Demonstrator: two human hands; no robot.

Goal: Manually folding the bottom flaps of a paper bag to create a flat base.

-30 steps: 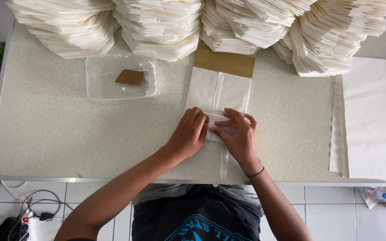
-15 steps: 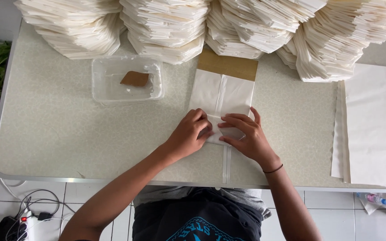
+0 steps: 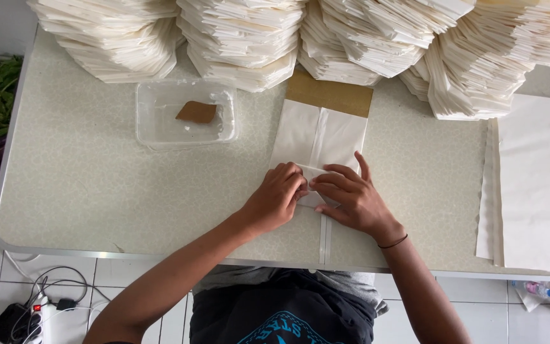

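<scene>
Pale speckled table (image 3: pixel 84 191) with metal edge, white tiled floor (image 3: pixel 128 280) below, cables and power strip (image 3: pixel 14 315) bottom left, even daylight.

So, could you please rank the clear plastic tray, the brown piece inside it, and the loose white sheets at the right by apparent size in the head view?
1. White sheets, largest, though cut off by the frame edge.
2. Clear plastic tray.
3. Brown piece, smallest.

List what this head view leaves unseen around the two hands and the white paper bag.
- Head view: the fold in the flat white paper bag lies under the left hand and right hand.
- The bag's brown card strip runs under the white paper stacks.
- The stacks' tops are cut off by the top edge.
</scene>
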